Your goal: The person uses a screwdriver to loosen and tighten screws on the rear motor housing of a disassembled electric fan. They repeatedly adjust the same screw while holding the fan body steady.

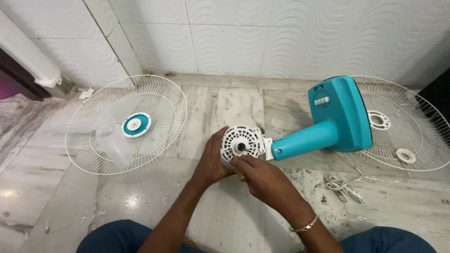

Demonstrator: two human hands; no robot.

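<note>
The blue fan body (323, 129) is lying on the floor (56, 187), its long neck pointing left to the white motor (241, 146); the left hand (213, 161) is cupping the motor; the right hand (262, 175) is pinching a yellow tool (240, 176) at its rim; the open floor is lying near the knees.

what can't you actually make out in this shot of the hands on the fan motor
Head view only:
- The tool in the right hand: only a yellow bit shows under the fingers; its kind and tip are hidden.
- Left hand palm and fingers: hidden behind the white motor housing.
- Rear grille: cut off by the right edge and partly covered by the teal fan base.
- Plug of the coiled cord: too small to read.
</note>
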